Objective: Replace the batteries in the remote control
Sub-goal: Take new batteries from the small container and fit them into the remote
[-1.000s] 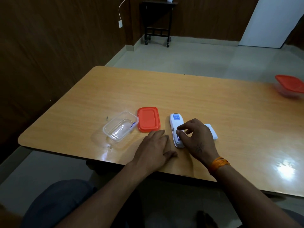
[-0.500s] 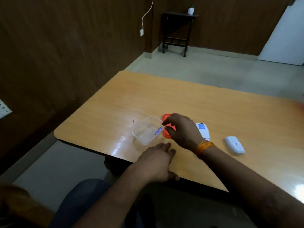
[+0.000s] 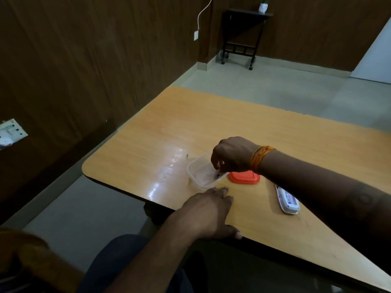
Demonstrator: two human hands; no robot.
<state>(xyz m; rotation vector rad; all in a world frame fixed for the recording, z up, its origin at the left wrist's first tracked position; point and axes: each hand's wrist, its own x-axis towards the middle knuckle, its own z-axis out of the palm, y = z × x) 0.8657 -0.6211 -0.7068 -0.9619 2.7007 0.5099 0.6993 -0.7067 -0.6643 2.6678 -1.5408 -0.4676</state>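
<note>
The white remote control lies back up on the wooden table, with its battery bay showing. To its left stands a clear plastic container, and an orange-red lid lies beside it. My right hand reaches down into the container. Its curled fingertips pinch a small battery with a blue end, close to the container's near wall. My left hand rests flat on the table near the front edge, fingers straight, holding nothing. The remote's battery cover is hidden behind my right forearm.
The table's left corner and front edge are close to my left hand. Dark wood panelling runs along the left wall with a switch plate. A small black side table stands in the far corner.
My right hand left the remote, crossed over the lid to the left and dipped into the clear container. The view swung left. My left hand stayed flat on the table.
</note>
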